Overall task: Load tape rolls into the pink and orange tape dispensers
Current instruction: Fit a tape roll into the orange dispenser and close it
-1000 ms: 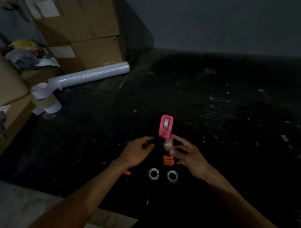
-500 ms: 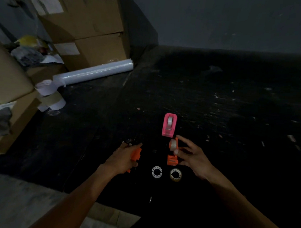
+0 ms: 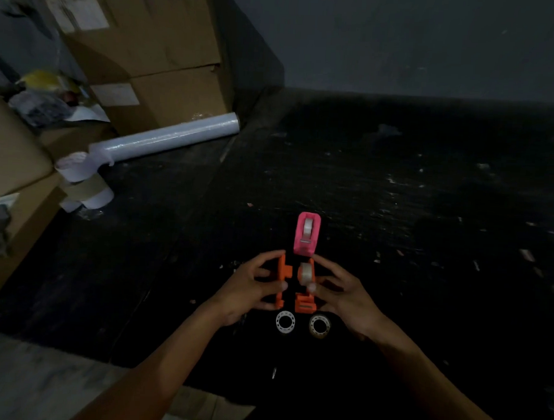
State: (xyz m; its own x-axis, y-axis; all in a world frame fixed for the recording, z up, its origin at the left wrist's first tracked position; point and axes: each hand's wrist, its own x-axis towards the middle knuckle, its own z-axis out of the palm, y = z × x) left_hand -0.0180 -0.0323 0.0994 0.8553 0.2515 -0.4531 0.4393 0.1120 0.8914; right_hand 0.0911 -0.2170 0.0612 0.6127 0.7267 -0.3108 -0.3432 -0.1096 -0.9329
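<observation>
Two hands: left (image 3: 248, 287), right (image 3: 345, 294). One pink dispenser (image 3: 308, 233) with one roll inside it. Two orange pieces: a side piece (image 3: 281, 280) and a body (image 3: 304, 300), the body carrying one roll (image 3: 305, 271). Two loose rolls, one white (image 3: 285, 321), one yellowish (image 3: 319, 325). One film roll (image 3: 165, 138). Two stacked boxes (image 3: 161, 67).

The pink dispenser (image 3: 308, 233) stands loaded with a roll; the orange dispenser (image 3: 305, 286) sits split open, two spare rolls (image 3: 285, 321) nearer.
</observation>
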